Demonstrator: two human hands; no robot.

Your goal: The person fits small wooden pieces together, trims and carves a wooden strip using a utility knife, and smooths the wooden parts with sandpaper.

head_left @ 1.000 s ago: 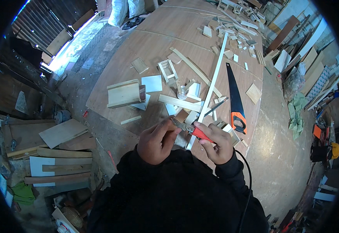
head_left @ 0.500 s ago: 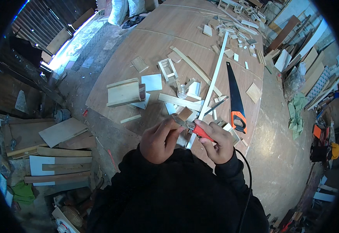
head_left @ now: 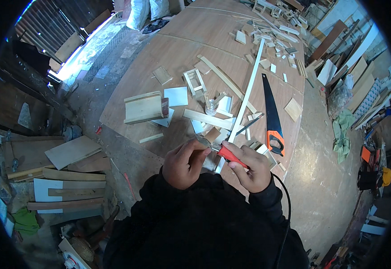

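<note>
While a red tool [head_left: 230, 155] is gripped by the right hand [head_left: 253, 165], grey metal [head_left: 203, 141] is pinched by the left hand [head_left: 184, 165]. Steadiness is advised.

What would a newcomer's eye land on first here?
Probably the handsaw with a long black blade and orange handle, lying on the right side of the brown wooden table. Next, perhaps, the red-handled tool with a metal end, gripped in the right hand, close to the left hand, at the table's near edge.
</note>
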